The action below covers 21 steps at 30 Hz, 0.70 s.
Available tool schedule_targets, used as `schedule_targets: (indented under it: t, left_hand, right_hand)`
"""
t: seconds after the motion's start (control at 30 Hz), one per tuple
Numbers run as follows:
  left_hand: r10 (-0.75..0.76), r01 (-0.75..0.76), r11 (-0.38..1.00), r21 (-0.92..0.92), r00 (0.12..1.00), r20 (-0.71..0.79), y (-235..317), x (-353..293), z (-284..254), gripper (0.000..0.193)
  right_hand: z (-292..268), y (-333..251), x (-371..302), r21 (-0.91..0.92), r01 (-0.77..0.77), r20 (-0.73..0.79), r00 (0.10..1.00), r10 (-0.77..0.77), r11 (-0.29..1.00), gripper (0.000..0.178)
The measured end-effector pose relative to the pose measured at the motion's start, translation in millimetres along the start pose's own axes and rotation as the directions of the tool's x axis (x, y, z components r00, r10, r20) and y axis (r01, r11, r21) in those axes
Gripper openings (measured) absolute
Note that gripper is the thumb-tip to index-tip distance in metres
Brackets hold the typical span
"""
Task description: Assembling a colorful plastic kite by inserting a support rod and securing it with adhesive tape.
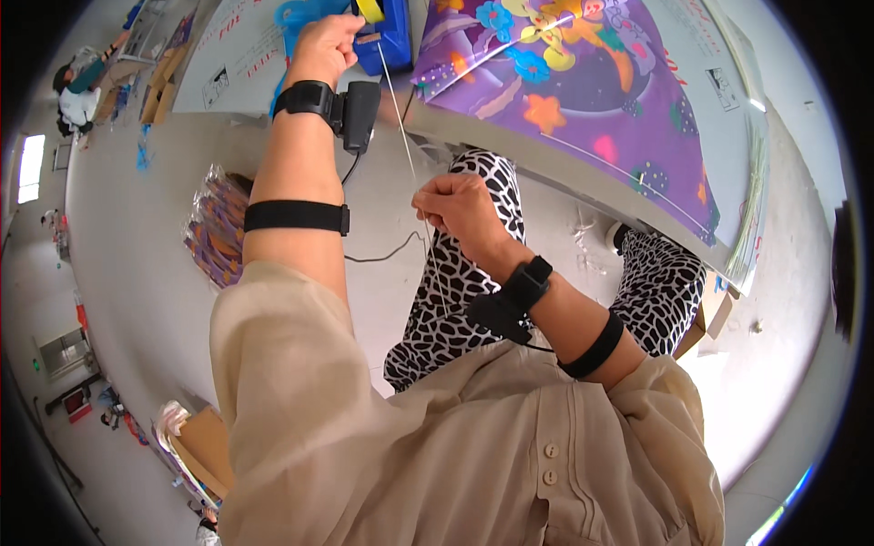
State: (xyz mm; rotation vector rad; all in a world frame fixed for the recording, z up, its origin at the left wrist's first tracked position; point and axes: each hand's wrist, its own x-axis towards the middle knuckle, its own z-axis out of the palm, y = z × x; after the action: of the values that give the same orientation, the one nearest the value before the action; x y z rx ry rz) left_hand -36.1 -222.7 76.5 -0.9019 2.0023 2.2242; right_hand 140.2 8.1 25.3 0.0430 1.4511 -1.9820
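A thin white rod [401, 126] slants from a blue tape dispenser [397, 50] at the table's edge down toward my lap. My right hand [458, 207] is closed in a pinch around its middle. Beside the dispenser, my left hand [328, 47] has its fingers curled together near the yellow tape roll [370, 10]; whatever they grip is too small to make out. To the right of the dispenser lies a purple triangular kite sheet [583, 100], printed with stars and cartoon figures, with another thin white rod [596, 156] on it.
A bundle of pale rods [754, 196] lies along the table's right edge. Below the table at left are purple printed pieces in clear wrapping [216, 227]. A cardboard box [205, 448] stands at lower left. Another person [82, 86] is in the far left background.
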Motion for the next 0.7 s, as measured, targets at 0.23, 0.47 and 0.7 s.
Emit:
schedule_targets:
  t: [0.23, 0.47, 0.7]
  left_hand:
    - [0.159, -0.160, 0.986, 0.040, 0.987, 0.019, -54, -132, -4, 0.023]
    - [-0.161, 0.150, 0.961, 0.233, 0.986, 0.031, -132, -333, -3, 0.015]
    - [-0.233, 0.237, 0.951, 0.196, 0.971, -0.046, -142, -355, 1, 0.014]
  right_hand:
    - [-2, 4, 0, -0.040, -0.044, 0.015, 0.999, 0.045, 0.998, 0.010]
    - [-10, 2, -1, -0.026, -0.038, 0.002, 0.999, 0.038, 0.999, 0.011]
    - [-3, -9, -10, -0.088, -0.010, 0.016, 1.000, 0.011, 0.996, 0.012]
